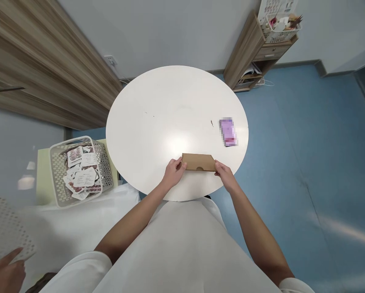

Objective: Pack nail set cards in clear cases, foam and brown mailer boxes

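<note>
A flat brown cardboard box is held between my two hands near the front edge of the white round table. My left hand grips its left end, thumb on the near side. At the right end my right hand pinches the corner with thumb and fingers. The box looks closed, with a half-round notch on its near edge. Beyond my right hand, a pixelated purple item lies on the right side of the table.
Left of the table, a white perforated basket holds many printed packets. Another person's hand is at the lower left by a second perforated basket. A wooden cabinet carrying a filled basket stands at the back right.
</note>
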Tool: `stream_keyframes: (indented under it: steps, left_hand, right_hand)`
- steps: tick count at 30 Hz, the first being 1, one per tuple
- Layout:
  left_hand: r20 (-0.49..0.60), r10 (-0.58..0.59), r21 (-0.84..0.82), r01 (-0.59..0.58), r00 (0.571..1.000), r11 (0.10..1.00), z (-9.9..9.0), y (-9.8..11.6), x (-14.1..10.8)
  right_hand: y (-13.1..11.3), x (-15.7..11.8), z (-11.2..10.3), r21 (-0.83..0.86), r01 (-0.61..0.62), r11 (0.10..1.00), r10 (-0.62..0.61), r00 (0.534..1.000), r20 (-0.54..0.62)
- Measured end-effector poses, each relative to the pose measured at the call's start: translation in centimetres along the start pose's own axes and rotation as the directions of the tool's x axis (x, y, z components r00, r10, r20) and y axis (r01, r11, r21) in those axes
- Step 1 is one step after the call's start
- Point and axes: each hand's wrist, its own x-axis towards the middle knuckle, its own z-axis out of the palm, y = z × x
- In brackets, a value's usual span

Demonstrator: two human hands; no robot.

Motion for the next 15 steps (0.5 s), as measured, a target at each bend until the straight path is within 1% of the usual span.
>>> stream_keyframes:
  steps: [1,2,4,7,9,12,15]
  left_hand:
    - [0.027,-0.01,0.017,0.01,1.0,1.0,-0.4,0.6,0.5]
    - [0.057,-0.015,0.031,0.013,0.998,0.999,-0.8,1.3,1.0]
    - [0.114,-0.049,0.052,0.043,0.992,0.998,-1.3,2.4,1.9]
    - [0.195,-0.097,0.059,0.087,0.976,0.994,-1.1,3.7,3.0]
    - [0.231,-0.076,0.048,0.067,0.97,0.997,-0.6,4.3,3.5]
    - [0.238,-0.023,0.053,0.011,0.971,0.999,0.2,4.8,3.8]
    - [0.215,0.009,0.098,-0.031,0.977,0.995,0.4,4.9,3.9]
  right_hand:
    - [-0.9,0.4,-0.5,-0.002,-0.009,1.0,0.009,0.997,0.076]
    - [-1.7,0.8,-1.0,-0.024,-0.03,0.999,0.033,0.993,0.113]
    - [-3.0,1.5,-1.7,-0.113,-0.111,0.987,0.124,0.986,0.114]
    - [-4.0,2.1,-2.3,-0.21,-0.2,0.957,0.212,0.977,0.037]
    - [-4.0,2.1,-2.6,-0.218,-0.226,0.949,0.228,0.973,-0.012]
    - [-3.4,1.9,-2.9,-0.201,-0.239,0.95,0.228,0.97,-0.08]
    - [-2.7,1.7,-3.0,-0.191,-0.219,0.957,0.196,0.971,-0.134]
